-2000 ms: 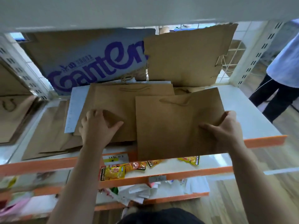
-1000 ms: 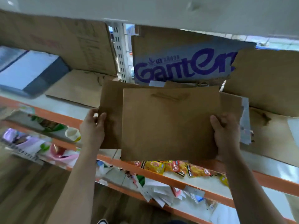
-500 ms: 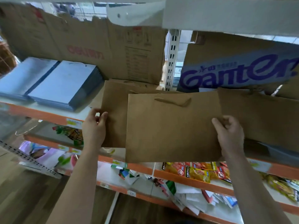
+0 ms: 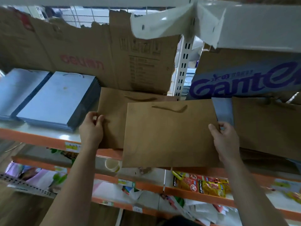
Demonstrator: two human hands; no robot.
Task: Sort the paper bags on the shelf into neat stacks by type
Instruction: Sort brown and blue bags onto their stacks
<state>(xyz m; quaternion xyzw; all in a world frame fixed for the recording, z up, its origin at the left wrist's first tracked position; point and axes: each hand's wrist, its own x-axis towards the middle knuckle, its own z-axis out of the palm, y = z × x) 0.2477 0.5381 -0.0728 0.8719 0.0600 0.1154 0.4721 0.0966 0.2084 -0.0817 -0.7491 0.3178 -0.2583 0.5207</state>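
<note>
Blue paper bags [image 4: 53, 101] lie stacked flat at the left of the orange-edged shelf [image 4: 37, 139]. Just beside them the left hand [image 4: 92, 128] pinches the left edge of the rear brown bag [image 4: 112, 115], thumb and fingertips closed on the paper. Overlapping it, the front brown bag [image 4: 169, 134] juts past the shelf edge, its right edge gripped by the right hand [image 4: 225, 139], thumb on top and fingers curled behind, with more brown bags [image 4: 267, 124] further right.

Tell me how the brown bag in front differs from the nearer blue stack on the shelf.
The front brown bag is kraft brown; the blue stack is pale blue. The front brown bag is pinched by the right hand and overhangs the shelf edge; the blue stack lies behind it, untouched. Both show cord handles.
</note>
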